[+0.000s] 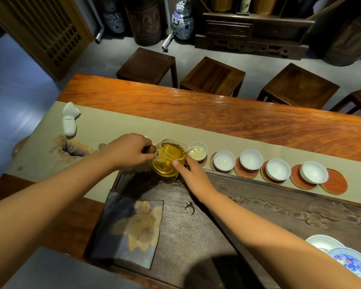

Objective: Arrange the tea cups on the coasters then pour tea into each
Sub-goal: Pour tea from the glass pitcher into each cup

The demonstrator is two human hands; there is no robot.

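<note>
1. Pouring: left grip (131, 151) is clenching the handle of the glass pitcher (169, 159), tipped toward the first cup (198, 151) at 3 o'clock.
2. Right grip (188, 165) is released, straight fingers steadying the pitcher wall.
3. Pitcher is looking heavy, slick, fragile; handle is the safest hold.
4. Four cups (251, 159) are sitting unfilled on coasters (335, 183).

Amber tea, white cups, rust-orange coasters

Glass pitcher (168, 161) holds golden tea; white cups (251, 159) sit on orange coasters (335, 183); beige runner (117, 126) bears a lotus print.

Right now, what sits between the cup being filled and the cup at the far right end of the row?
In the head view, three empty white cups on their coasters stand between the filled cup and the far-right cup.
</note>
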